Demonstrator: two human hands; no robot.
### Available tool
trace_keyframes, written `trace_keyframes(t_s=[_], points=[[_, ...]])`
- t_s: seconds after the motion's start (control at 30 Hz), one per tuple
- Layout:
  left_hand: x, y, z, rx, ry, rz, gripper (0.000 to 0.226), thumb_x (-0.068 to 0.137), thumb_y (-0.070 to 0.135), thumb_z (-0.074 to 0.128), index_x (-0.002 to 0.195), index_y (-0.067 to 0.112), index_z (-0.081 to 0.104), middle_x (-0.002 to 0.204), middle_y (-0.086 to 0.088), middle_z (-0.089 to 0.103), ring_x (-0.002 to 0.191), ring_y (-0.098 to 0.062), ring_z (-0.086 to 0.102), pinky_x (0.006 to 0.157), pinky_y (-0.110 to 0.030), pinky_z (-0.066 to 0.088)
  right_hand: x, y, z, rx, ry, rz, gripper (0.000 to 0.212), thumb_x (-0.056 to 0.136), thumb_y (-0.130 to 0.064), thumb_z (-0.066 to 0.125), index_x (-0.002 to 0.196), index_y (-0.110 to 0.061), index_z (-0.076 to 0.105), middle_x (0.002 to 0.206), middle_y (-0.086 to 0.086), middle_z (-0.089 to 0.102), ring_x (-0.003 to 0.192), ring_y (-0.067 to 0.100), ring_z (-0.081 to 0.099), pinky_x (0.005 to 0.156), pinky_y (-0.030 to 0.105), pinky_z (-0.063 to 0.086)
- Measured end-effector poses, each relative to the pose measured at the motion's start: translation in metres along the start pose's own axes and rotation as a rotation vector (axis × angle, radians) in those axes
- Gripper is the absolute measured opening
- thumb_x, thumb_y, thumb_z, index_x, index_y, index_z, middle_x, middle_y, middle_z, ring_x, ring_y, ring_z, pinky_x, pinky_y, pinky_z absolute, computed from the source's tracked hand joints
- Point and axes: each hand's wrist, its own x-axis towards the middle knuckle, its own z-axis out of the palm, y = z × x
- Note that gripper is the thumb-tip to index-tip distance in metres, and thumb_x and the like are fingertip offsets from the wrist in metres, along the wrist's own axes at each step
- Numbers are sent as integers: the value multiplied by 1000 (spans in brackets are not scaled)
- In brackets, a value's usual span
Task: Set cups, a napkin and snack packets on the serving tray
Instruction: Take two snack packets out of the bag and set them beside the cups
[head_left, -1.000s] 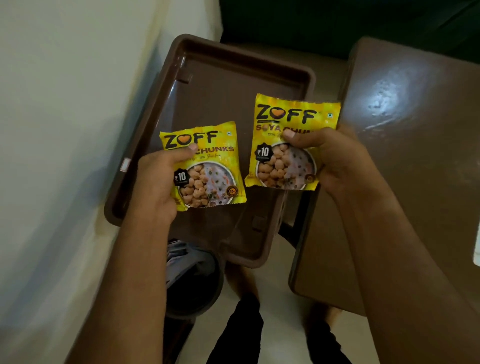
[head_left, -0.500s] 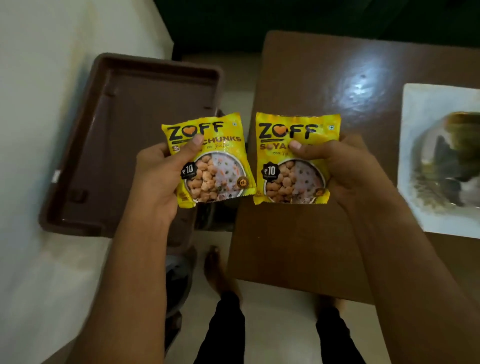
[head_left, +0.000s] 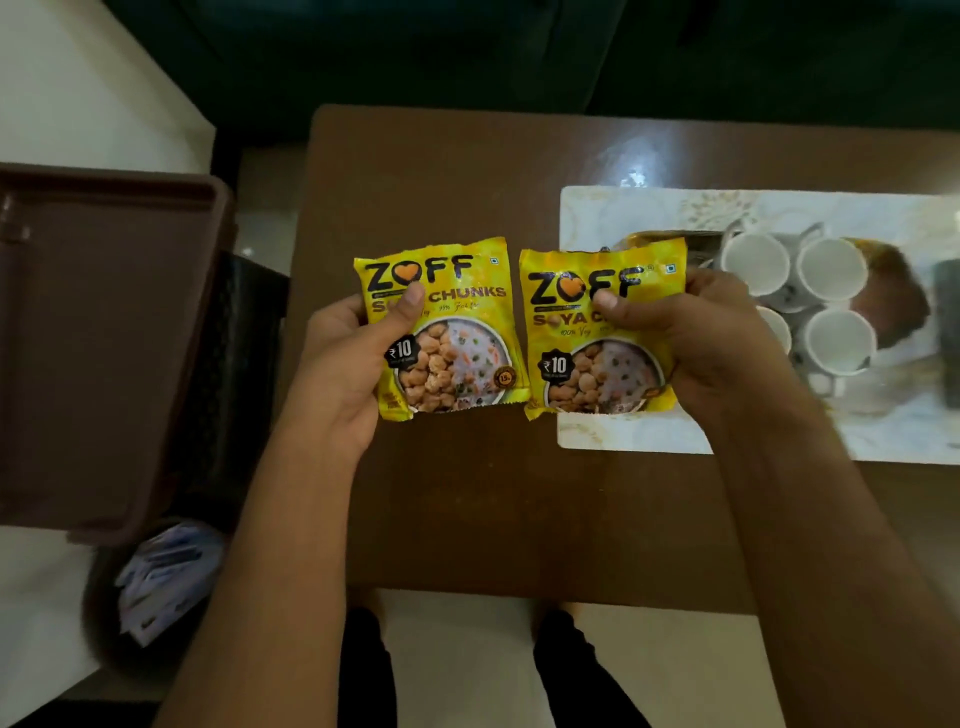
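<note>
Soya chunk packets are the thing in play right now, one yellow Zoff packet (head_left: 441, 332) pinched in the left hand (head_left: 343, 374) with the thumb across the front, and a matching packet (head_left: 597, 332) clamped the same way in the right hand (head_left: 696, 353). Both are held up in the air above the brown table (head_left: 519, 493), side by side and just apart. Over on the right sits the white patterned serving tray (head_left: 623, 431), already carrying a cluster of white cups (head_left: 831, 270), with what looks like another yellow packet tucked behind the right-hand one, though that bit's blurry. Can't make out a napkin for sure. There's also a brown plastic tray (head_left: 104, 338) off to the left on a separate surface. So I'd say we're at the snack step: next move probably needs both packets carried rightward and laid flat on a bare patch of the serving tray without bumping the cups.
</note>
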Motion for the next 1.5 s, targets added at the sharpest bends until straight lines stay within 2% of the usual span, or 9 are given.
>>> trace_keyframes(t_s=[0.3, 0.5, 0.67, 0.83, 0.93, 1.0, 1.17, 1.33, 1.5], points=[[1, -10, 113, 60, -66, 12, 15, 87, 19, 81, 100, 13, 77, 102, -11, 83, 93, -27, 81, 75, -40, 67, 9, -31, -111, 35, 91, -52, 49, 51, -21, 91, 96, -6, 78, 90, 11, 83, 84, 28, 81, 71, 40, 66], [3, -25, 167, 96, -51, -3, 12, 90, 19, 80, 101, 16, 78, 103, -8, 83, 97, -27, 81, 88, -45, 64, 18, -47, -178, 0, 137, -51, 24, 70, -11, 89, 91, -11, 78, 88, 7, 83, 80, 26, 81, 65, 34, 64], [6, -33, 186, 128, -28, -33, 18, 93, 20, 77, 110, 14, 76, 106, -6, 83, 98, -26, 80, 88, -46, 64, 26, -54, -218, -46, 211, -33, 16, 77, -6, 87, 88, -13, 78, 85, 3, 83, 77, 23, 81, 62, 33, 64], [12, -34, 193, 153, -3, -20, 18, 96, 20, 74, 113, 14, 74, 107, -5, 83, 96, -24, 81, 78, -40, 66, 32, -59, -244, -121, 279, -55, 28, 76, -8, 88, 102, -6, 78, 85, 4, 83, 71, 22, 80, 54, 30, 62], [18, -34, 198, 164, 15, -9, 18, 97, 20, 73, 114, 14, 74, 105, -3, 83, 95, -23, 81, 72, -37, 67, 36, -61, -256, -165, 320, -89, 17, 76, -8, 88, 90, -10, 78, 76, -4, 81, 64, 16, 79, 49, 25, 59], [22, -35, 200, 177, 26, 1, 16, 96, 20, 74, 112, 16, 75, 106, -2, 83, 97, -23, 81, 78, -40, 66, 39, -60, -262, -192, 347, -104, 15, 75, -8, 88, 82, -13, 76, 71, -7, 80, 61, 13, 77, 46, 22, 57], [27, -41, 203, 196, 35, 7, 12, 96, 19, 75, 108, 20, 75, 105, -1, 83, 97, -23, 81, 83, -43, 65, 45, -52, -269, -227, 412, -122, 28, 76, -7, 88, 100, -2, 76, 91, 9, 80, 73, 20, 79, 61, 32, 65], [27, -46, 202, 218, 30, 8, 16, 97, 18, 74, 112, 18, 74, 105, -1, 83, 97, -21, 81, 87, -45, 64, 45, -50, -273, -219, 422, -127, 16, 77, -6, 87, 87, -12, 75, 87, 4, 78, 65, 10, 77, 58, 29, 65], [28, -49, 204, 226, 28, -5, 12, 96, 18, 74, 109, 20, 74, 105, -1, 83, 95, -21, 81, 84, -43, 65, 48, -51, -279, -231, 447, -113, 30, 76, -8, 88, 103, -1, 76, 97, 14, 80, 85, 30, 80, 78, 48, 67]])
